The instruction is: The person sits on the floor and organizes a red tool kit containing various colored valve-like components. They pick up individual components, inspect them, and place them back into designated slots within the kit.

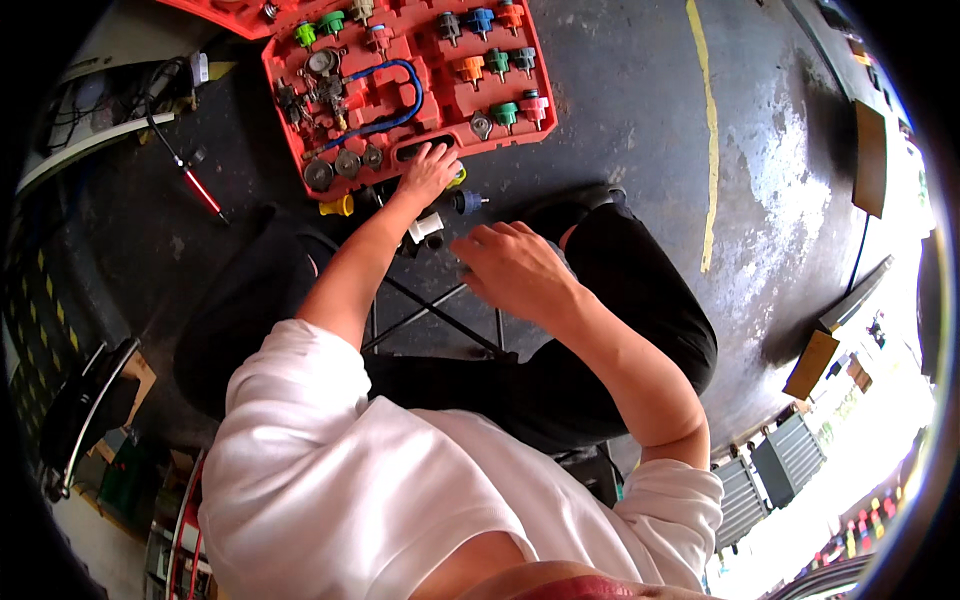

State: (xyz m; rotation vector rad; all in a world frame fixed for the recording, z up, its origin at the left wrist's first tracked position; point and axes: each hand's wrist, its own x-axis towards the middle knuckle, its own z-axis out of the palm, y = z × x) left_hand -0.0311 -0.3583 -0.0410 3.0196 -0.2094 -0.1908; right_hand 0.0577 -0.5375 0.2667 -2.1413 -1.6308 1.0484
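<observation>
A red moulded case (432, 85) lies open, holding several coloured adapters (470, 70), metal caps (347, 160), a gauge and a blue hose (415, 95). My left hand (430, 172) rests at its front edge by the black handle recess, fingers apart and slightly bent, beside a yellow-green fitting (457, 176). My right hand (510, 260) hangs lower and to the right, fingers loosely bent and apart, near a white fitting (424, 228). A yellow fitting (335, 206) and a dark blue one (468, 202) lie in front of the case; others are partly hidden by my left arm.
A black folding frame (420, 312) stands between my legs. A red pump tool (201, 191) with a black hose lies left on the grey floor (630, 120). Cardboard (868, 160) and grey panels (785, 455) are at the right, dark equipment (85, 420) at the lower left.
</observation>
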